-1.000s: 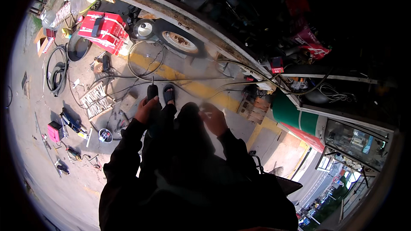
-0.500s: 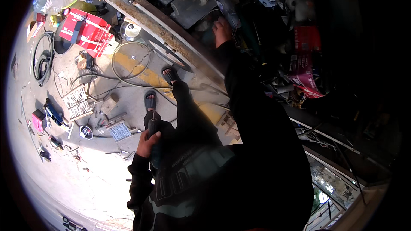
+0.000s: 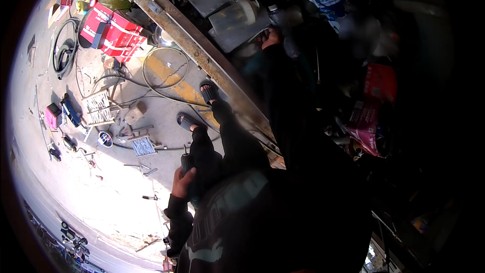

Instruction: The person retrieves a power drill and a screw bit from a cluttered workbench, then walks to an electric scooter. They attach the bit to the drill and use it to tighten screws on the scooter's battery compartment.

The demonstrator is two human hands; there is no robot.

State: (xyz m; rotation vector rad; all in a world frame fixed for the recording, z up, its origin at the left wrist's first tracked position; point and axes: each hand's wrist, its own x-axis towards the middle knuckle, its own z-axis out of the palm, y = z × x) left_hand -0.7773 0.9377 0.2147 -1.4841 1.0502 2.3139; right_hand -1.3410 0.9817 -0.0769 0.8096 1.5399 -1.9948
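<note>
Watching over the head camera: the drill-like tool (image 3: 187, 162) is in the left hand (image 3: 182, 182), on the floor side of the bench (image 3: 202, 63), well apart from its rusty edge. Fingers are wrapped snugly round the body, bit (image 3: 185, 148) poking out past them.

The right hand (image 3: 272, 38) is over that edge, in among the clutter, at the right end of a grey slab (image 3: 230, 43) with a clear container (image 3: 227, 19) lying on it. Fingers look curled, but it's so dark in there that I can't tell if they're pinching anything.

My read on the step: rummaging one-handed on the bench while the other hand just minds the tool. I'd say the next move calls for a careful fingertip pick — a clear bottle (image 3: 275, 16) sits just beside the hand and could get knocked.

Further along the bench there's a red box (image 3: 381, 82). Down on the floor (image 3: 113, 172) there's a red carton (image 3: 121, 34) and a looped hose (image 3: 144, 65) — trip hazard near those sandals (image 3: 187, 121), imo.
</note>
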